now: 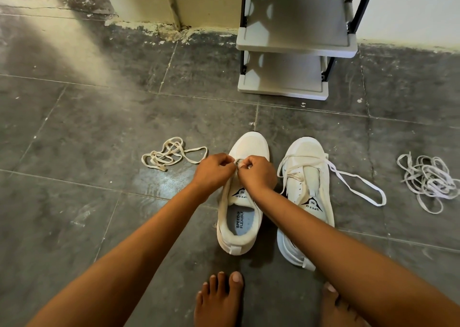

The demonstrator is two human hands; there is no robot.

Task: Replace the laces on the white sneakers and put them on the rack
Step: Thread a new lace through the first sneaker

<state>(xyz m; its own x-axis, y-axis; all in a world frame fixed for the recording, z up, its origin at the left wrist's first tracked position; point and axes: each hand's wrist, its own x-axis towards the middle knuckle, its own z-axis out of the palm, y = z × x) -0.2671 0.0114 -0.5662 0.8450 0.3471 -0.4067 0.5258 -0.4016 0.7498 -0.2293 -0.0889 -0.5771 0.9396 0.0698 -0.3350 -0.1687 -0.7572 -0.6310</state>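
Lengthwise, sneakers (245, 192) toes toward rack (296, 40).

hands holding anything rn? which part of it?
Both the left hand and right hand pinch a lace over the front eyelets of the left sneaker. Which part of the lace cannot be told.

The left sneaker's insole (241, 222) reads "SPEED FLEXIBLE". Its tongue (239, 194) carries an "S" logo over "SPEED", as does the right sneaker's tongue (312, 203).
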